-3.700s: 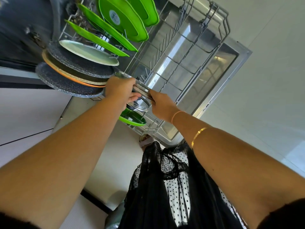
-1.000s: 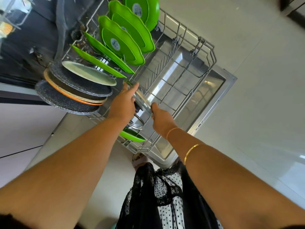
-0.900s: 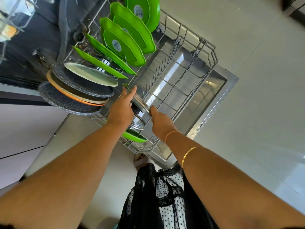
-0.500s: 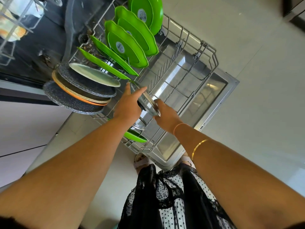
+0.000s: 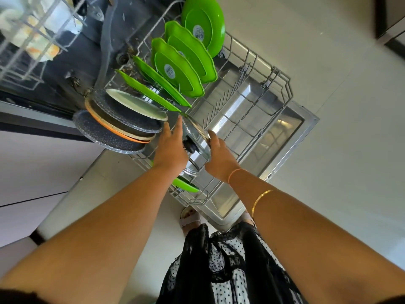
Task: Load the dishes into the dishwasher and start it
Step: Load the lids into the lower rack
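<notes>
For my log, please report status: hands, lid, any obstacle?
Left hand flat against steel-rimmed round glass lid. Right hand grips its rim. Lid on edge over grey wire rack. Dark speckled pans and green plates close beside.

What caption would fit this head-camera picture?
Left hand and right hand steady a glass lid on edge in the lower rack, beside green plates and speckled pans.

Single head-worn wide-angle view, steeply downward and close over the pulled-out lower rack (image 5: 282,84) (no second view).
</notes>
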Available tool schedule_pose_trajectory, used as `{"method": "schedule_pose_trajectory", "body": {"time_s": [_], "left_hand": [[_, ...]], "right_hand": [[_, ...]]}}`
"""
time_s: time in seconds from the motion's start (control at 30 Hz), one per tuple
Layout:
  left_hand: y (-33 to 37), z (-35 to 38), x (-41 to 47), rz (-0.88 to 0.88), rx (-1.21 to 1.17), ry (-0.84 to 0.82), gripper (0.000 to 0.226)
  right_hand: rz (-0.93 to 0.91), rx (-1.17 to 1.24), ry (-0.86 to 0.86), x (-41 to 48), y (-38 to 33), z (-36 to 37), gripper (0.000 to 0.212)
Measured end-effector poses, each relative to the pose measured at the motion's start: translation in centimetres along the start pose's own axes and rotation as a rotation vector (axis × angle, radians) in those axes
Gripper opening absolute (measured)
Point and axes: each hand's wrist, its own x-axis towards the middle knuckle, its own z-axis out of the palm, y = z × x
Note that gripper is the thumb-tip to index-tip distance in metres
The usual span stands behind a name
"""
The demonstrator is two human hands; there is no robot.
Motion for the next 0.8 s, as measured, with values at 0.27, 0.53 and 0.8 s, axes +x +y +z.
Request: {"method": "schedule_pose_trajectory", "body": {"time_s": [0.27, 0.53, 0.8], "left_hand": [[-1.0, -7.6, -5.8, -0.095, -0.187, 0.051, 0.088], [-5.1, -18.5, -16.7, -0.167, -0.371, 0.362, 0.076], [-13.4, -21.1, -29.4, -0.399, -0.437, 0.543, 0.075]], "right_hand": [[-0.079, -0.403, 0.052, -4.2, -8.2, -4.0, 0.099], [-0.512, -0.714, 0.087, -12.4, -22.1, -3.8, 0.094], [-0.853, -0.907, -0.080, -21.9, -33.3, 2.3, 0.091]]}}
